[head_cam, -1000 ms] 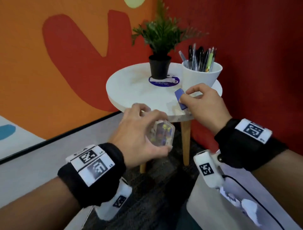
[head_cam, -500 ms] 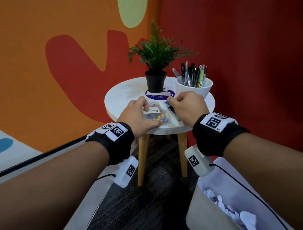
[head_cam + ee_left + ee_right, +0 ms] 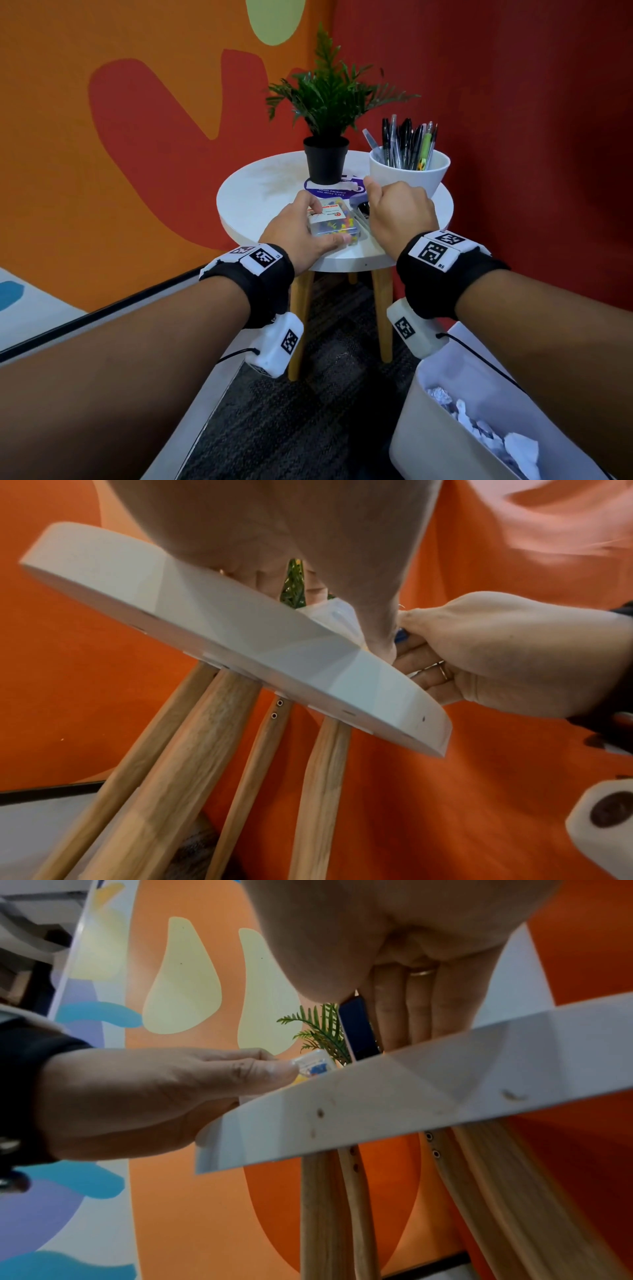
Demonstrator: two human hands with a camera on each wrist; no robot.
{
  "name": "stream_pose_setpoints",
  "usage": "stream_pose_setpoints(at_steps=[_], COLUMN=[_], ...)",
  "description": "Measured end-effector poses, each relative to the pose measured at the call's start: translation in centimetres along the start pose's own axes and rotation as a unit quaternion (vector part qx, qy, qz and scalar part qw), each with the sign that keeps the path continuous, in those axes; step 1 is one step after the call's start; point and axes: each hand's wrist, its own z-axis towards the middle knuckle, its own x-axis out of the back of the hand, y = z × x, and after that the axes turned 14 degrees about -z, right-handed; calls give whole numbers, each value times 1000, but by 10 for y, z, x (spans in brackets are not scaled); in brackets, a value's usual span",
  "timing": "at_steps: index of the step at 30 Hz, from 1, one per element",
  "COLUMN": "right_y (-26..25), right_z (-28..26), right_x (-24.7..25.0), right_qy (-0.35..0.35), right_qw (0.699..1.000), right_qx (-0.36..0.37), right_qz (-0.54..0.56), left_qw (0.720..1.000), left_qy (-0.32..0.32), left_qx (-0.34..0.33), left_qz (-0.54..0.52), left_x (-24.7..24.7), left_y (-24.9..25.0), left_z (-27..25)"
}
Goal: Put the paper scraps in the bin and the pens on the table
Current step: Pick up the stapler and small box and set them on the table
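Several pens (image 3: 407, 144) stand in a white cup (image 3: 411, 174) at the back right of the round white table (image 3: 260, 192). Crumpled paper scraps (image 3: 479, 425) lie in the white bin (image 3: 431, 428) on the floor at the lower right. My left hand (image 3: 308, 222) grips a clear box of coloured push pins (image 3: 334, 222) that rests on the table near its front edge. Beside it, my right hand (image 3: 387, 202) pinches a small blue flat object (image 3: 359, 1031) between thumb and fingers, just above the tabletop. The head view hides this object behind the hand.
A green plant in a black pot (image 3: 327, 161) stands on a purple round sticker at the table's back. The table has light wooden legs (image 3: 192, 750). Orange and red walls close the corner behind it. Dark carpet lies below, and a pale floor strip runs at the left.
Both hands moved forward and down from in front of the table onto its top, bringing the pin box and the blue object along. The box now rests on the table.
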Motion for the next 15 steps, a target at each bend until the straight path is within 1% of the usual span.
stream_pose_setpoints(at_steps=[9,15], right_y=[6,10], right_z=[3,4], right_x=[-4,-5], right_qy=[-7,5], right_qw=[1000,1000], right_qx=[3,9], right_qz=[-4,7], left_qw=[999,999], left_qy=[-28,-39], left_qx=[-9,-15], left_qz=[13,19], left_x=[4,5], left_y=[1,-4], left_z=[-2,-3])
